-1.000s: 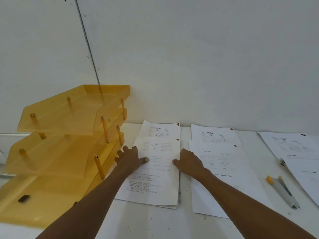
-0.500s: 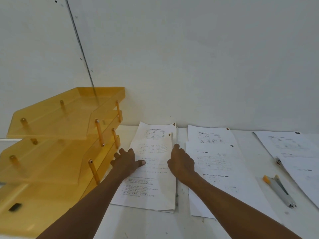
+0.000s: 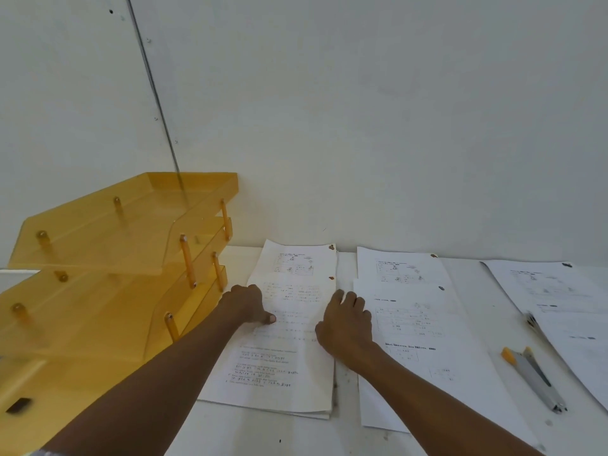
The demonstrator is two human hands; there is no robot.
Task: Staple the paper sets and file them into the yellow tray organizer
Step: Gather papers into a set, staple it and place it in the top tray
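Since half a second ago the right hand (image 3: 345, 320) has bent its fingers, which lay straight along the paper edge; the left hand (image 3: 245, 304) keeps nearly its place. Both hands are on the leftmost paper set (image 3: 289, 363), which lies flat on the white table (image 3: 296, 436), just beside the yellow tray organizer (image 3: 131, 258) (three tiers on pegs). The left hand pinches the set's left edge, with the thumb on top. The right hand's fingers curl down at the right edge; I cannot tell whether they grip it. A second paper set (image 3: 411, 324) lies just to the right, and a third paper set (image 3: 559, 291) lies farther right. Between these two rests a grey-and-yellow stapler (image 3: 533, 378), well apart from both hands.
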